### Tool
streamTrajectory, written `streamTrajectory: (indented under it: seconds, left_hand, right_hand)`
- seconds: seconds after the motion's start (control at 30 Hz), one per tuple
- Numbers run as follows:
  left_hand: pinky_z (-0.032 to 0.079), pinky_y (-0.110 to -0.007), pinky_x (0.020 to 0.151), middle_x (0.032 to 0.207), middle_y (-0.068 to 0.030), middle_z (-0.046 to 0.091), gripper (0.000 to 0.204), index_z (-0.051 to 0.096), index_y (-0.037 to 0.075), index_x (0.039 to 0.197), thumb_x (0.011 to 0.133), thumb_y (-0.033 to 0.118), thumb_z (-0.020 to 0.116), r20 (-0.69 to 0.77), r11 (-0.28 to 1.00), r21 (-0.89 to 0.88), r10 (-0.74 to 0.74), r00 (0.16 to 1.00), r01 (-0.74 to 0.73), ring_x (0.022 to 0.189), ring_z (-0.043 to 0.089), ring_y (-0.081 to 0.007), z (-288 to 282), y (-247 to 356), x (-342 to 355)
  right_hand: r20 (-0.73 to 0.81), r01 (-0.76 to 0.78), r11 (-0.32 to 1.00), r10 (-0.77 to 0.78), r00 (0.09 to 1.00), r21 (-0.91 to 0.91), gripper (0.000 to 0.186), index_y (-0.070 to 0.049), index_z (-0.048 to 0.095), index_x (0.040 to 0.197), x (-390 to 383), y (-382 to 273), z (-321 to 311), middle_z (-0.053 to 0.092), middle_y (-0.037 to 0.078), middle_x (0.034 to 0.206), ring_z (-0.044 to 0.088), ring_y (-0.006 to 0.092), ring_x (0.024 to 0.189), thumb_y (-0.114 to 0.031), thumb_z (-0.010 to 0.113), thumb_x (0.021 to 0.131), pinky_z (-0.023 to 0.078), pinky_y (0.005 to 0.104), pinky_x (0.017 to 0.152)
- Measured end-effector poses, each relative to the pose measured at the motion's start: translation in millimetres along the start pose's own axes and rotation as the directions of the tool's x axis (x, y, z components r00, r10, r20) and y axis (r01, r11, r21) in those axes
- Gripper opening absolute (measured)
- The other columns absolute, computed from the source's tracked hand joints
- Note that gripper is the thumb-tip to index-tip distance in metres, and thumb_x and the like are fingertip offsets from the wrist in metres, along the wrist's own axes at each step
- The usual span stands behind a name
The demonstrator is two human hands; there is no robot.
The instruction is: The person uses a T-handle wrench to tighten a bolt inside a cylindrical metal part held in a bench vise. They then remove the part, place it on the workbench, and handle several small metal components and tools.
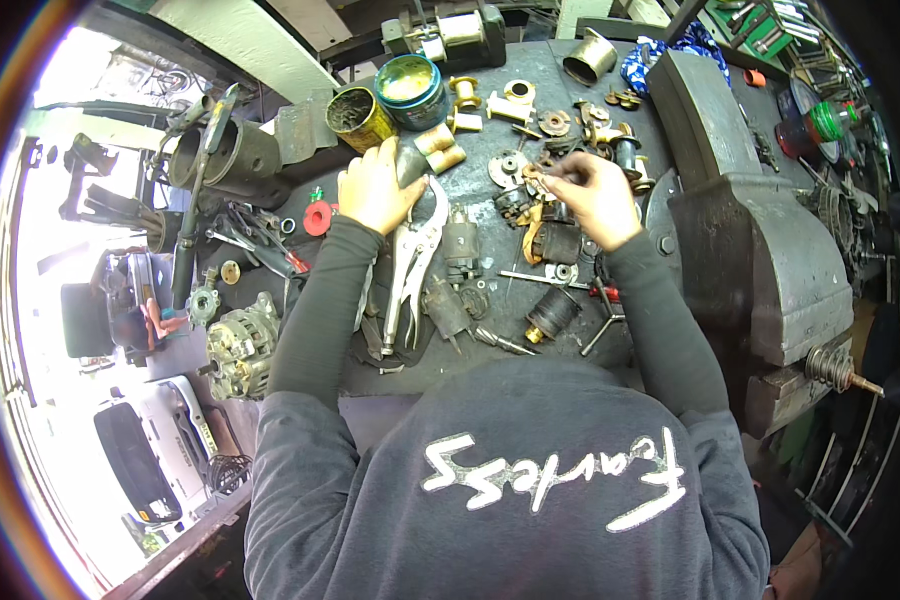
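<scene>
On the dark workbench, my left hand is closed on a grey metal cylinder, just beside a yellow can. Large locking pliers lie below that hand, next to small motor bodies. My right hand pinches a small rusty brown part over a cluster of greasy rings, spools and a flanged plate. A dark cylindrical part with an orange-brown piece sits just below that hand.
A large bench vise stands at the right. At the left are an alternator, tools, a red ring and a metal cylinder. A tub of grease and a small machine stand toward the back.
</scene>
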State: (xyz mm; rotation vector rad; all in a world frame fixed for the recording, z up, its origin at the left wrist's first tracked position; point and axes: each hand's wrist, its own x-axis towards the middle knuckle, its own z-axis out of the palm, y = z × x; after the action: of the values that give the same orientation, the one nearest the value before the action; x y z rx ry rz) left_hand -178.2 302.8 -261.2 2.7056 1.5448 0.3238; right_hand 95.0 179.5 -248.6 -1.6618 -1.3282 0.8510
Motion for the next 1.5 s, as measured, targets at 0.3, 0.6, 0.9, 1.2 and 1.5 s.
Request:
streamTrajectory:
  seconds: [0.3, 0.6, 0.9, 1.2, 1.5]
  left_hand:
    - [0.043, -0.038, 0.075, 0.081, -0.0055, 0.057, 0.01, 0.069, 0.013, 0.082, 0.075, 0.016, 0.062, 0.241, 0.803, -0.135, 0.595, 0.767, -0.58, 0.08, 0.057, -0.0232, -6, 91, -58]
    - [0.038, -0.042, 0.082, 0.086, 0.0019, 0.06, 0.012, 0.072, 0.019, 0.076, 0.076, 0.02, 0.06, 0.431, 0.395, -0.169, 0.854, 0.293, -0.903, 0.09, 0.054, -0.0185, 14, 90, -26]
    - [0.038, -0.041, 0.082, 0.072, 0.0062, 0.063, 0.008, 0.067, 0.018, 0.075, 0.075, 0.022, 0.06, 0.414, 0.382, -0.152, 0.862, 0.292, -0.912, 0.084, 0.055, -0.0154, 18, 78, -30]
    - [0.036, -0.042, 0.081, 0.075, 0.0055, 0.056, 0.004, 0.062, 0.019, 0.072, 0.074, 0.022, 0.061, 0.377, 0.318, -0.188, 0.897, 0.231, -0.929, 0.082, 0.053, -0.0161, 28, 74, -34]
    - [0.035, -0.044, 0.081, 0.073, 0.0034, 0.053, 0.005, 0.06, 0.016, 0.073, 0.075, 0.02, 0.06, 0.302, 0.289, -0.241, 0.93, 0.211, -0.927, 0.08, 0.052, -0.016, 26, 76, -28]
  right_hand:
    - [0.297, -0.418, 0.288, 0.381, 0.875, 0.862, 0.029, 0.005, 0.054, 0.109, -128, 25, -31, 0.063, 0.014, 0.088, 0.065, 0.0222, 0.075, -0.006, 0.051, 0.083, 0.048, 0.0246, 0.05]
    - [0.284, -0.508, 0.344, 0.528, 0.8, 0.79, 0.011, -0.002, 0.057, 0.09, -190, 34, -29, 0.04, -0.004, 0.062, 0.036, 0.0039, 0.048, -0.011, 0.051, 0.091, 0.027, 0.0185, 0.04]
    - [0.149, -0.425, 0.507, 0.497, 0.855, 0.75, 0.012, 0.001, 0.055, 0.094, -199, 30, -37, 0.039, -0.004, 0.06, 0.033, 0.0031, 0.047, -0.011, 0.052, 0.09, 0.025, 0.0185, 0.041]
    - [0.174, -0.4, 0.494, 0.441, 0.88, 0.772, 0.007, -0.003, 0.058, 0.093, -197, 30, -32, 0.046, -0.005, 0.067, 0.034, 0.0008, 0.049, -0.009, 0.056, 0.089, 0.025, 0.0181, 0.043]
    - [0.061, -0.368, 0.709, 0.419, 0.906, 0.601, 0.006, -0.002, 0.058, 0.093, -188, 31, -31, 0.054, -0.003, 0.077, 0.047, 0.0046, 0.065, -0.004, 0.056, 0.088, 0.04, 0.0211, 0.058]
